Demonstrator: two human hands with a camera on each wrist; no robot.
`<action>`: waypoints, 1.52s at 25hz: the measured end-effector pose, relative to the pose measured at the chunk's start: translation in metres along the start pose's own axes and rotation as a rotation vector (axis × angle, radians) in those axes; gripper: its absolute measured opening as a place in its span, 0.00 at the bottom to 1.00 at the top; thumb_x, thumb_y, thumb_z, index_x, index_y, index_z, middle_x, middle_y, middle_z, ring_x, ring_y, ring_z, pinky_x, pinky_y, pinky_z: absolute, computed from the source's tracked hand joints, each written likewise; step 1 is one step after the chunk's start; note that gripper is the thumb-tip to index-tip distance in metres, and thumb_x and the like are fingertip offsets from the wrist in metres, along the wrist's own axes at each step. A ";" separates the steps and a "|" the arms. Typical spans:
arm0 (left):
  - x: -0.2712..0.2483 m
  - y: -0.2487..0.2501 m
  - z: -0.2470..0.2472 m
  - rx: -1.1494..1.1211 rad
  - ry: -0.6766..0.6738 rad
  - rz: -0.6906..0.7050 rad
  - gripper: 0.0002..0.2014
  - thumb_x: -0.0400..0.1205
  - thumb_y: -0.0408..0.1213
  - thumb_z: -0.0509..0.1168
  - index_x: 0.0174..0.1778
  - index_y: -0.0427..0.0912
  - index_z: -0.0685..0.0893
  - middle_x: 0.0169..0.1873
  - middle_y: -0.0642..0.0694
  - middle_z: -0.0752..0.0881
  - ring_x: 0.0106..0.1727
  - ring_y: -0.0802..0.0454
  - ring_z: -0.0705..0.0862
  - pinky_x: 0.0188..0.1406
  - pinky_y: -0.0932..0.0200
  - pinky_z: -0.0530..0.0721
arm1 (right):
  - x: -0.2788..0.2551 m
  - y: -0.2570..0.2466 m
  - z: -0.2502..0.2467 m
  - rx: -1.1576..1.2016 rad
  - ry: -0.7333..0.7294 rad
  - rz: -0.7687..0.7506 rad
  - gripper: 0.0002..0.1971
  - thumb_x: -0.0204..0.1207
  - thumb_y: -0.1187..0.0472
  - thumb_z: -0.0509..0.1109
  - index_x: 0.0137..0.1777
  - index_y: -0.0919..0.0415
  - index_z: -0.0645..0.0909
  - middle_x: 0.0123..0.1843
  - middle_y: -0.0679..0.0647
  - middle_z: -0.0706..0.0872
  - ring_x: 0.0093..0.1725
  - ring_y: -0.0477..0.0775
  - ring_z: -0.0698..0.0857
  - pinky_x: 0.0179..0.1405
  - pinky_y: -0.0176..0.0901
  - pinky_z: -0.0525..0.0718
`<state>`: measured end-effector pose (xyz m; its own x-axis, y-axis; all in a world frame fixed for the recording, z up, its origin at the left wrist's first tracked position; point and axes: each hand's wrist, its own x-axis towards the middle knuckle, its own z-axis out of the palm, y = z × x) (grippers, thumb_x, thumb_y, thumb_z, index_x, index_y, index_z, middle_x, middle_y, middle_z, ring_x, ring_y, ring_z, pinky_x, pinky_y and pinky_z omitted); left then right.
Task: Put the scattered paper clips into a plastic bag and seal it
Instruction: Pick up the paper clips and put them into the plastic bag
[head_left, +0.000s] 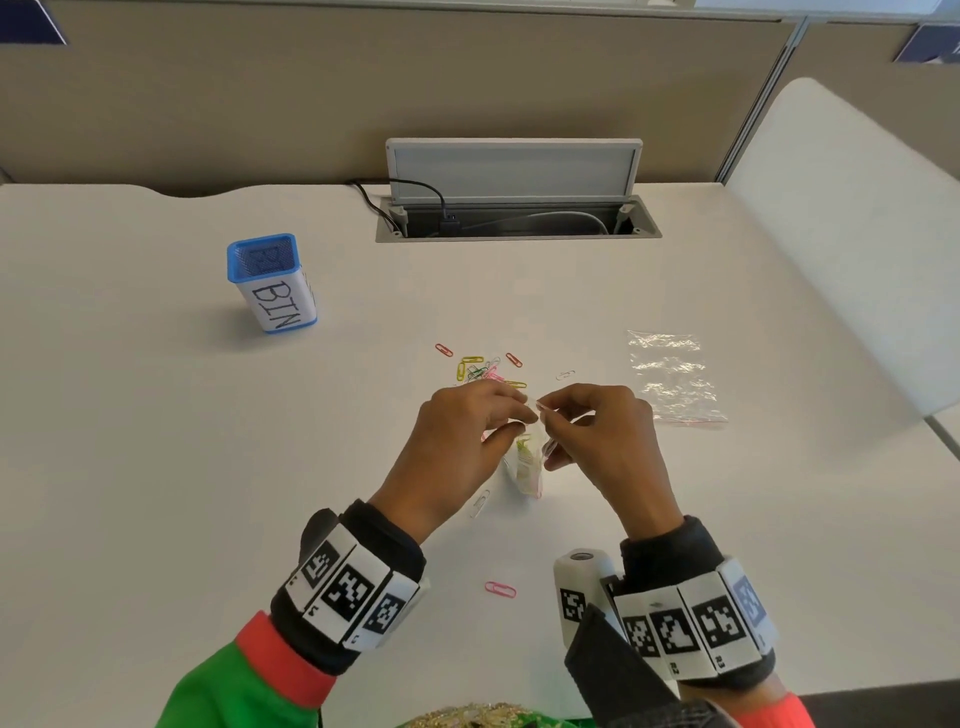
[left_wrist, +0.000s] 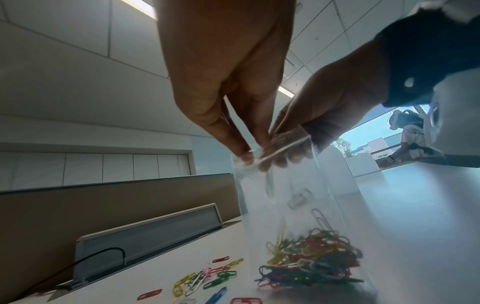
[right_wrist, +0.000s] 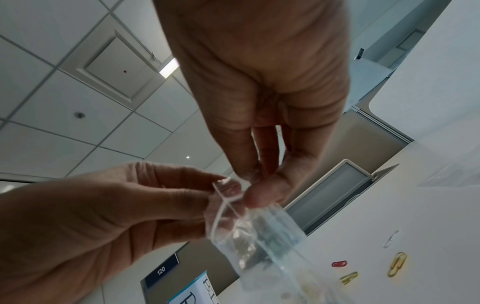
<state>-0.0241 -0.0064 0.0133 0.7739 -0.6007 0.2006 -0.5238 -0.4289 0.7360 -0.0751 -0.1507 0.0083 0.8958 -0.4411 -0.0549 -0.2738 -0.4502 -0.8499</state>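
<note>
A small clear plastic bag (head_left: 527, 465) hangs upright over the table between both hands, holding a heap of coloured paper clips (left_wrist: 311, 261). My left hand (head_left: 522, 418) pinches the left side of the bag's zip edge (left_wrist: 275, 151) between thumb and fingertips. My right hand (head_left: 545, 415) pinches the same edge from the right (right_wrist: 255, 185). Several loose paper clips (head_left: 483, 370) lie on the table just beyond the hands. A pink clip (head_left: 500, 589) and a white clip (head_left: 480, 502) lie nearer to me.
A second, empty clear bag (head_left: 670, 374) lies flat at the right. A blue mesh pot labelled BIN (head_left: 272, 283) stands at the far left. An open cable hatch (head_left: 514, 208) with a black cord sits at the table's back edge.
</note>
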 end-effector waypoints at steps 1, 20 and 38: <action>0.000 0.001 -0.001 -0.016 0.005 -0.009 0.10 0.78 0.32 0.68 0.52 0.45 0.89 0.54 0.48 0.90 0.56 0.54 0.87 0.59 0.62 0.85 | 0.000 -0.001 -0.001 0.001 -0.001 0.000 0.07 0.75 0.65 0.70 0.51 0.65 0.86 0.41 0.59 0.89 0.24 0.48 0.87 0.26 0.29 0.86; -0.026 -0.010 -0.052 0.142 0.348 -0.290 0.07 0.77 0.31 0.67 0.48 0.42 0.89 0.48 0.47 0.90 0.35 0.54 0.84 0.35 0.73 0.74 | -0.016 0.014 0.022 -0.291 -0.659 -0.098 0.08 0.65 0.62 0.80 0.42 0.60 0.85 0.32 0.47 0.84 0.26 0.44 0.80 0.23 0.28 0.79; -0.031 -0.028 -0.060 0.151 0.366 -0.416 0.07 0.78 0.34 0.67 0.49 0.42 0.89 0.48 0.45 0.91 0.34 0.51 0.85 0.33 0.75 0.72 | 0.015 0.024 0.067 -0.485 -0.507 -0.284 0.08 0.72 0.59 0.74 0.50 0.56 0.86 0.45 0.54 0.87 0.40 0.48 0.79 0.40 0.36 0.76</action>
<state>-0.0123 0.0651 0.0254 0.9844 -0.0995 0.1449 -0.1733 -0.6865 0.7061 -0.0448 -0.1161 -0.0476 0.9742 0.1008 -0.2020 -0.0270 -0.8362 -0.5477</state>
